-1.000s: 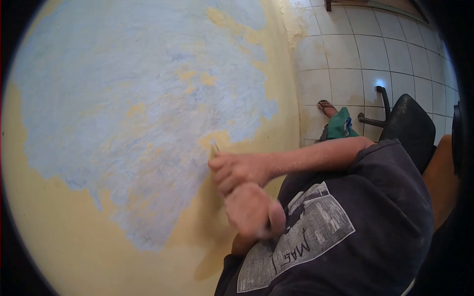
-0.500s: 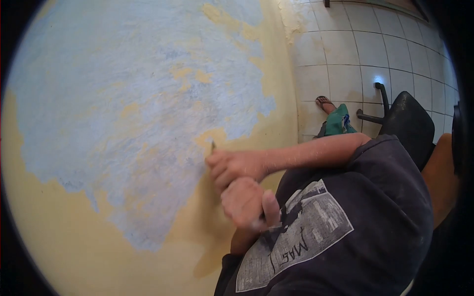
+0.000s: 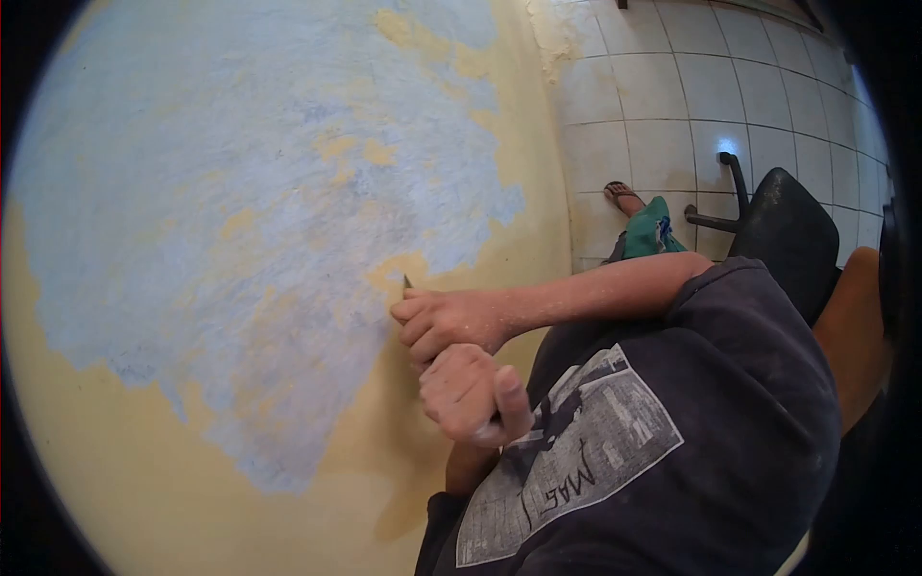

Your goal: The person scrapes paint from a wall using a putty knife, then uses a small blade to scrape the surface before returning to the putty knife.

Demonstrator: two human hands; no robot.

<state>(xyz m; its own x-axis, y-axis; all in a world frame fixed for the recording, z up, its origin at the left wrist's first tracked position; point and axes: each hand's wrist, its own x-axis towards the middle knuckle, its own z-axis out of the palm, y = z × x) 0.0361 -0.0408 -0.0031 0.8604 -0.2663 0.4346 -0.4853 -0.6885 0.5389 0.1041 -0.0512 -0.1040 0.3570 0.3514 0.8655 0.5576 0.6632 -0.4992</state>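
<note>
My right hand (image 3: 451, 322) is closed around a tool, with its fingers wrapped over the grip. Only a narrow, dark, pointed blade (image 3: 406, 281) sticks out above the fingers, by a yellow patch of the wall (image 3: 399, 264). The tool's handle is hidden. Just below, my left hand (image 3: 471, 394) is curled into a fist against the right hand, thumb raised on the near side. What lies inside its fingers cannot be seen. Pale dust specks my right forearm. The wall has a large, rough bluish-white area (image 3: 221, 163) with yellow paint around it.
A black chair (image 3: 788, 226) with armrests stands at the right on white floor tiles (image 3: 663, 86). A sandalled foot (image 3: 619, 195) and green cloth (image 3: 653, 230) show beyond my right arm. Chipped paint runs along the wall's lower edge (image 3: 547, 38).
The whole view has shifted slightly. Both hands stay stacked near the same wall spot, the blade at the same yellow patch. My left hand, blurred before, is sharper now, its thumb slightly higher.
</note>
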